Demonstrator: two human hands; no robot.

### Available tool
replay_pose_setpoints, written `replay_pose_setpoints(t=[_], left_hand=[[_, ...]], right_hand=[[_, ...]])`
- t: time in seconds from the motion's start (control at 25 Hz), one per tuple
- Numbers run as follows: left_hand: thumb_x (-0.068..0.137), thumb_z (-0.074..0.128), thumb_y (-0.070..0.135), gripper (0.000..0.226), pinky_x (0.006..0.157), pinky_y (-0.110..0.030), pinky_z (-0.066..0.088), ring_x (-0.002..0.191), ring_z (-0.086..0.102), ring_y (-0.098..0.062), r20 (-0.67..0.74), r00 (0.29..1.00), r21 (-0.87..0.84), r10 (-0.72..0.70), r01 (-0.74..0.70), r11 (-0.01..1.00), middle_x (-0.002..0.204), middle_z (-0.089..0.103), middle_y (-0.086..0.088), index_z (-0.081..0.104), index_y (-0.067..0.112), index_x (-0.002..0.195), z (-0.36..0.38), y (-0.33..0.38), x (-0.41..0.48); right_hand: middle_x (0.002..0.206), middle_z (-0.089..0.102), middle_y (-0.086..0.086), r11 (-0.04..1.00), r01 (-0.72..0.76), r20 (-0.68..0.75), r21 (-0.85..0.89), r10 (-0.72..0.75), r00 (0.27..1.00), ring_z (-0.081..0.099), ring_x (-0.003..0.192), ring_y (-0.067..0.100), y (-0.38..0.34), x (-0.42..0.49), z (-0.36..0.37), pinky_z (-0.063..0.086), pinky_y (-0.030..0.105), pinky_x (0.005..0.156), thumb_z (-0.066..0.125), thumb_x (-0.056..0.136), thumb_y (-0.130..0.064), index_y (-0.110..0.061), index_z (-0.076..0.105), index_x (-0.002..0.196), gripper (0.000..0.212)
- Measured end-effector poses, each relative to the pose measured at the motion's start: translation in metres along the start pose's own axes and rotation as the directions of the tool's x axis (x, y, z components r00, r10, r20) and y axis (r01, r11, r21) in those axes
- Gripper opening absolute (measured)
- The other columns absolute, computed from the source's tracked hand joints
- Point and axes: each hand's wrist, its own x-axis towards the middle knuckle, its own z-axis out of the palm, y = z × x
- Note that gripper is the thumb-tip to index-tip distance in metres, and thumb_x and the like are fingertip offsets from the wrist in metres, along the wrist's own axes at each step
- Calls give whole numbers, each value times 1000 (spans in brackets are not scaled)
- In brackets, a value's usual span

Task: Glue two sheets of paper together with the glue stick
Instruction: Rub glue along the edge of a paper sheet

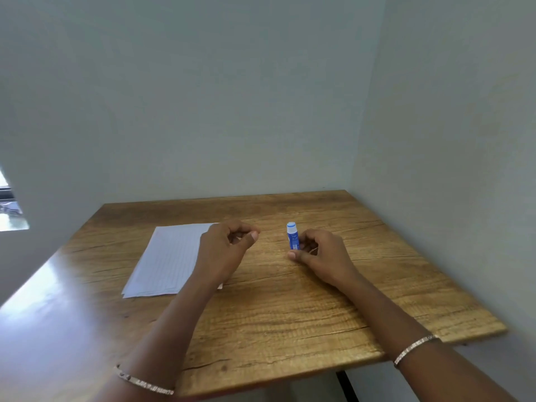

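Observation:
A small stack of white lined paper sheets (165, 259) lies flat on the left half of the wooden table (290, 314). A blue and white glue stick (291, 234) stands upright right of the middle, cap on. My right hand (319, 256) sits just right of it, and its fingers and thumb curl round the stick's lower part. My left hand (223, 248) hovers over the right edge of the paper with its fingers loosely curled and nothing in it.
The table stands in a corner, with pale walls close behind it and on the right. Its near edge (290, 375) runs under my forearms. A bracelet is on each wrist. A bright window opening (8, 210) shows at the far left.

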Motion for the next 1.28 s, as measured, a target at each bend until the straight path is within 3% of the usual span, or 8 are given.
replay_pose_setpoints(t=[0.16, 0.32, 0.48, 0.56, 0.68, 0.92, 1.16, 1.28], left_hand=[[88, 72, 34, 6, 76, -23, 48, 87, 65, 0, 67, 998, 209, 1, -15, 978, 90, 72, 22, 76, 35, 93, -34, -8, -18], [83, 65, 62, 48, 100, -42, 44, 123, 56, -14, 188, 974, 675, -129, -33, 737, 133, 61, 11, 61, 38, 124, -70, -19, -32], [81, 58, 72, 72, 107, -42, 38, 139, 42, -17, 252, 942, 743, -220, -43, 668, 152, 46, 10, 45, 37, 143, -86, -29, -47], [88, 55, 65, 59, 101, -38, 42, 133, 49, -17, 242, 958, 747, -156, -81, 660, 146, 53, 9, 50, 36, 140, -87, -33, -52], [96, 50, 54, 39, 84, -34, 49, 114, 63, -17, 212, 977, 775, 8, -173, 607, 125, 69, 8, 64, 34, 127, -84, -32, -58], [102, 48, 33, 19, 69, -29, 46, 87, 70, -16, 204, 962, 882, 184, -262, 391, 94, 74, 7, 67, 29, 101, -75, -26, -68], [85, 70, 48, 21, 60, -28, 40, 78, 67, -13, 1, 986, 720, 168, -118, 684, 80, 74, 9, 73, 27, 84, -78, -18, -63], [88, 62, 57, 32, 71, -32, 47, 80, 68, -12, 71, 980, 648, 186, -188, 738, 83, 76, 9, 76, 29, 86, -80, -15, -57]], right_hand=[[87, 73, -2, 998, -35, 13, -47, 36, 999, 61, 71, 5, -2, 1, -1, 42, 2, 64, 87, 79, -18, -11, 76, 101, 25], [89, 76, 2, 993, -71, 15, -89, 73, 997, 62, 71, 4, -8, 0, -2, 45, 2, 67, 88, 77, -17, -9, 77, 103, 29], [98, 75, 5, 969, -236, 6, -69, 237, 972, 70, 90, 17, -20, -11, -8, 56, 30, 89, 93, 71, -17, -8, 73, 109, 44], [94, 76, 5, 949, -290, -121, -126, 276, 954, 72, 91, 22, -28, -26, -7, 56, 36, 86, 90, 73, -16, -10, 74, 101, 32], [77, 71, -10, 968, -182, -240, -173, 137, 961, 67, 73, 7, -48, -56, 3, 49, 23, 64, 82, 80, -17, -22, 70, 81, 12], [80, 70, -13, 996, 54, 61, -67, -49, 997, 66, 76, -1, -90, -59, 42, 52, 16, 71, 77, 89, -26, -21, 74, 90, 6], [77, 79, 2, 909, -311, 171, 277, 272, 947, 76, 71, 16, -105, -34, 74, 65, 36, 74, 70, 90, -51, -14, 74, 91, 38], [88, 80, 12, 742, -480, 274, 468, 394, 877, 76, 73, 20, -110, -25, 76, 66, 33, 72, 86, 80, -28, -7, 69, 105, 36]])
